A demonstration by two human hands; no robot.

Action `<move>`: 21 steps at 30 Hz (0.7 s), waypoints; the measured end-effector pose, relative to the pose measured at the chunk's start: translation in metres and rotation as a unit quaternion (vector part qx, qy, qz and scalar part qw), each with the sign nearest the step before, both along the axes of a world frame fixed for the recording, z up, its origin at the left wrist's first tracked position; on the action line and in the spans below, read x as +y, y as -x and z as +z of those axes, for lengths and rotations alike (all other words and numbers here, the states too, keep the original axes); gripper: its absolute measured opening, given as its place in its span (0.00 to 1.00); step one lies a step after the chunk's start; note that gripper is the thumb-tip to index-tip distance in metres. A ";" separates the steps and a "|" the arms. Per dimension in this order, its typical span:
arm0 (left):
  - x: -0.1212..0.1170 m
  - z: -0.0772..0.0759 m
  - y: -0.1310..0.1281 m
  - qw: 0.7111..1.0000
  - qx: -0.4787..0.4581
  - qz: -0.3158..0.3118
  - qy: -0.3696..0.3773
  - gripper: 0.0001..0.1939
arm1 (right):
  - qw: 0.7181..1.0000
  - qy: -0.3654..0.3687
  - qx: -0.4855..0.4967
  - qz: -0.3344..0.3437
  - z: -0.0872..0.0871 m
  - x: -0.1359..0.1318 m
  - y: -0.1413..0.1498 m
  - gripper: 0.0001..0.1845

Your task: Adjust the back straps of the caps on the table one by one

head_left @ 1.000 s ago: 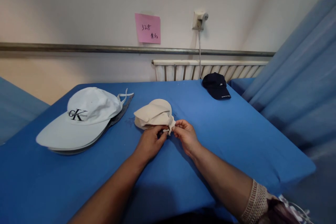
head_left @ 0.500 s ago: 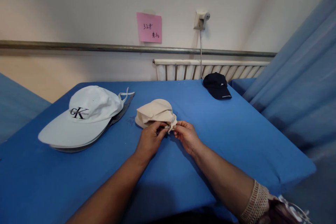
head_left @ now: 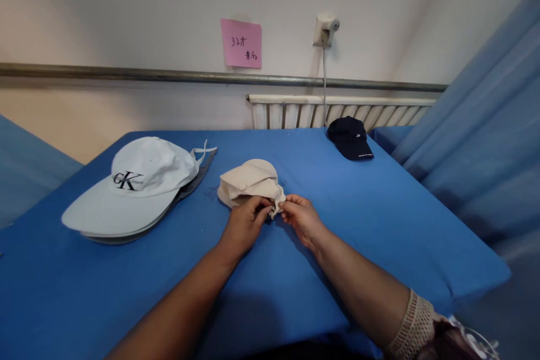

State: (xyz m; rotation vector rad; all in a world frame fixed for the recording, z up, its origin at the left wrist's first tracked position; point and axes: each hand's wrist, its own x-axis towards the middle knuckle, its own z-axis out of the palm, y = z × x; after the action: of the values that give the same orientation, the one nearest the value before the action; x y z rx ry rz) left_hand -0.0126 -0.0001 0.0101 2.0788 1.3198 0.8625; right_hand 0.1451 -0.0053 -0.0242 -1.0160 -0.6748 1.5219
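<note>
One blue-covered desk [head_left: 379, 236] across the frame; on it, at left, one stack of at least two caps, a white one [head_left: 147, 171] uppermost. One beige cap [head_left: 248, 177], centre, its gathered right end pinched between thumb and fingers of two hands, left [head_left: 247, 225] and right [head_left: 301, 219]; one navy cap [head_left: 348, 138], right of centre, near the far edge.

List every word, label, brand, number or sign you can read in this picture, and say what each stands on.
"CK" (the first letter could pass for G): front of the white cap; the small lettering across it is too faint to read.
"32": pink note on the wall; the handwriting after and below it is unclear.
Dark cap: white marks on front and brim, too small to read.
Beige cap: no lettering visible.
</note>
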 end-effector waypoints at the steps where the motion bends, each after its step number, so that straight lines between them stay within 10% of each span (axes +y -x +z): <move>1: 0.000 0.000 0.000 1.000 -0.002 0.006 0.001 0.08 | 1.000 0.000 0.001 0.006 0.000 0.000 0.000 0.12; 21: 0.000 -0.007 -0.002 0.995 0.017 -0.004 -0.098 0.12 | 0.995 0.026 0.091 0.001 0.006 -0.001 -0.004 0.12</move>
State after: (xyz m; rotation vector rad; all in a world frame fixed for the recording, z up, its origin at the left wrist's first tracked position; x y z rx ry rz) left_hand -0.0101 -0.0004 0.0033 2.2544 1.2876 0.9924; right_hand 0.1495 -0.0061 -0.0186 -0.9027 -0.5095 1.6180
